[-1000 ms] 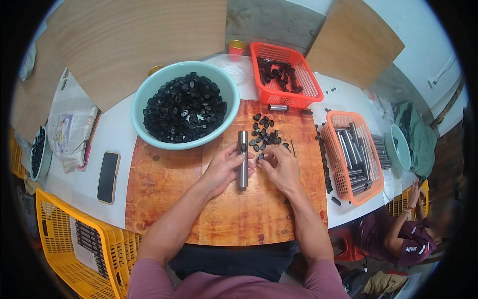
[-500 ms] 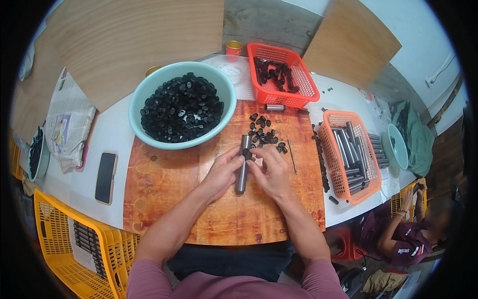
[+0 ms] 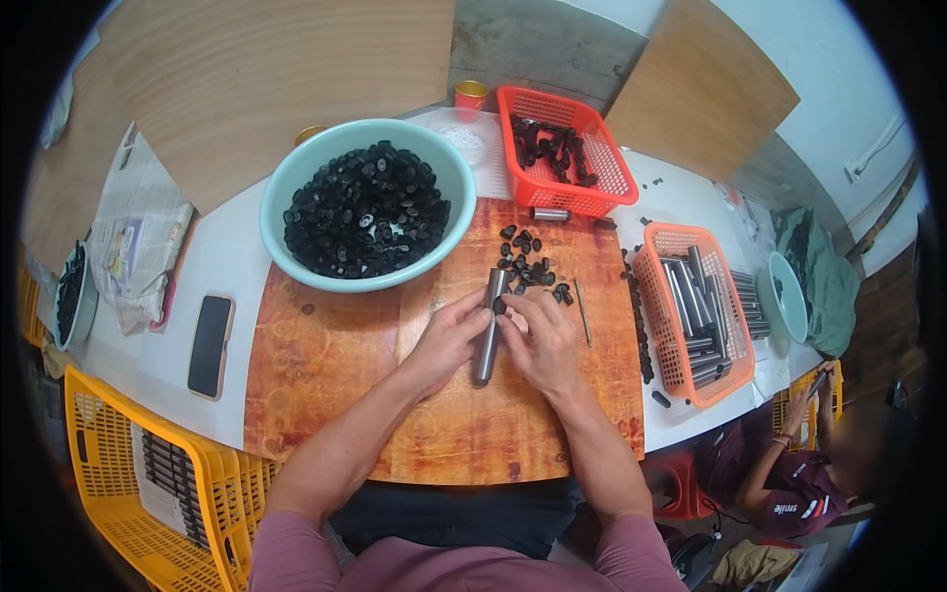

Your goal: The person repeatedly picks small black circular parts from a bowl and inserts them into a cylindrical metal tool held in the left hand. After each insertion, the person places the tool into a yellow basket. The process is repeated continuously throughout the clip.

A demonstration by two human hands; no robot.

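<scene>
A grey metal tube [image 3: 485, 360] is held slanting over the wooden board [image 3: 335, 395]. The fingers of my left hand [image 3: 449, 340] are closed round its middle from the left side. My right hand [image 3: 543, 345] presses a small black rubber-like piece [image 3: 499, 305] against the tube's side with thumb and fingertips; part of that piece is hidden by the fingers. Just beyond my hands lie several loose black oval pieces [image 3: 530, 268]. A thin metal rod [image 3: 583, 311] rests to the right of them.
A pale green basin [image 3: 271, 232] of black pieces stands at the far left of the board. A red basket [image 3: 626, 187] is behind; an orange basket [image 3: 681, 380] of metal tubes sits right. A phone [image 3: 209, 345] lies left. Another person [image 3: 779, 474] works at lower right.
Both hands and the tube stay nearly in place, shifting slightly right in the picture along with the rest of the scene. At lower right, the other person's hands have moved a little.
</scene>
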